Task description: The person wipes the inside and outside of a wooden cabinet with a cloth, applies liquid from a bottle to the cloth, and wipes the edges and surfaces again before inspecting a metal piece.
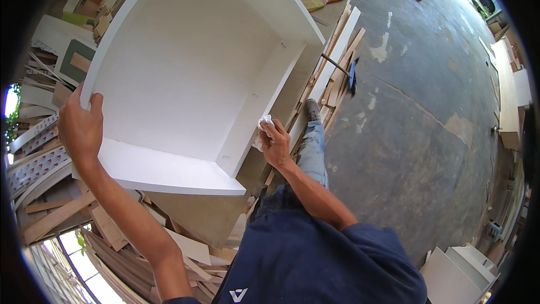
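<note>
A large white open-fronted cabinet box (pixel 185 67) fills the upper left and rests on a brown board. My left hand (pixel 81 126) grips its left side panel at the edge. My right hand (pixel 274 142) holds a crumpled white cloth (pixel 264 123) pressed against the outer face of the cabinet's right side panel, near its lower corner. My right leg in jeans and a shoe (pixel 312 110) stretches out beyond that hand.
Offcuts of wood and board (pixel 112 225) are heaped at the left and below the cabinet. Long strips (pixel 332 79) lean by the cabinet's right side, with a blue-headed tool (pixel 351 73) beside them. Bare concrete floor (pixel 416 112) lies to the right, white cabinets (pixel 458 273) at lower right.
</note>
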Tool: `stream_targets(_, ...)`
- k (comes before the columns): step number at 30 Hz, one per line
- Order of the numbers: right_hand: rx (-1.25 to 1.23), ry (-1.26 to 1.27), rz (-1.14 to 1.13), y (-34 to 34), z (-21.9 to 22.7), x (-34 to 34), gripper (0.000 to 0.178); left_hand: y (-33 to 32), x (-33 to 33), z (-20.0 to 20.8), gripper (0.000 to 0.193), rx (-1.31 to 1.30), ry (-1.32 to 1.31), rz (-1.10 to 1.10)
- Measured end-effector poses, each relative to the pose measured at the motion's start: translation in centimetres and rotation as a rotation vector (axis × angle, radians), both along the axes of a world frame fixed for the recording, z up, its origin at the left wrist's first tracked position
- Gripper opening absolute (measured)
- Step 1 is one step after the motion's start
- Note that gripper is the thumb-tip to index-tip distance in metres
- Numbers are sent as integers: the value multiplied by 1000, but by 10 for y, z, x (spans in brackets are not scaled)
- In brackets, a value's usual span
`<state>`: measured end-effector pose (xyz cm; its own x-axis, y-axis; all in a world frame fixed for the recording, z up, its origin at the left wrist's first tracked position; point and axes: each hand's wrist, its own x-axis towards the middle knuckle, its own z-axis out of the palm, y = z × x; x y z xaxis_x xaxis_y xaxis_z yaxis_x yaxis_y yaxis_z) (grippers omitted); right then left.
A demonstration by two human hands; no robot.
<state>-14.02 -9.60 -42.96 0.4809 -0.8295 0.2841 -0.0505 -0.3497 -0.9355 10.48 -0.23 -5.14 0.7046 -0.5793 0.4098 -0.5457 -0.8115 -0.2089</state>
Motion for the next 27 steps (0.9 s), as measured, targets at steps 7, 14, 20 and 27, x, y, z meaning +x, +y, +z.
stream_targets(7, -88, -30, -43, -9, -1, 4, 25, -2, -1, 0, 41, -12, -3, -4)
stream_targets(14, -73, -14, 76, 1, 3, -1, 29, 4, 3, 0, 42, -29, 18, -22)
stream_targets(20, -57, -45, 77, 10, -2, -1, 27, 1, 2, 0, 43, -3, 11, 4)
stream_targets(27, 29, -12, 11, 5, 0, 0, 28, 1, 4, 0, 44, 6, 16, 4)
